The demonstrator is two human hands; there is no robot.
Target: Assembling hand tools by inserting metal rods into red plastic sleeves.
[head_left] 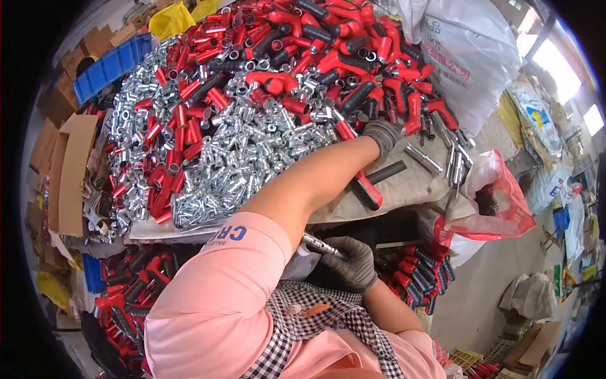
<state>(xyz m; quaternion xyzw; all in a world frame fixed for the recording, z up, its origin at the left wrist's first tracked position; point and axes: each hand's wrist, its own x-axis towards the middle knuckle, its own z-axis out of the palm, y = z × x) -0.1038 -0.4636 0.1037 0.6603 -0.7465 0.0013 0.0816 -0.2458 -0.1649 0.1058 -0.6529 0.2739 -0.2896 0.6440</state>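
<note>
My left arm reaches across to the far right, where my gloved left hand [381,136] is at the edge of the heap of parts. It touches or nearly touches a red handle [413,115]; its fingertips are hidden. Close to my body, my gloved right hand [352,265] is wrapped round a silver metal shaft [323,245] with ringed grooves, which points up and left. Between the hands, a red-and-black handle [367,191] and a black tube [387,172] lie on the worktable [413,186]. A loose silver shaft [423,158] lies right of them.
Silver fittings [237,148] and red-and-black handles [338,60] are heaped across the table. A white sack [467,57] stands at the back right, a red-and-white bag [505,202] at the right edge. Stacked handles [416,278] sit below the table; cardboard [72,177] stands at left.
</note>
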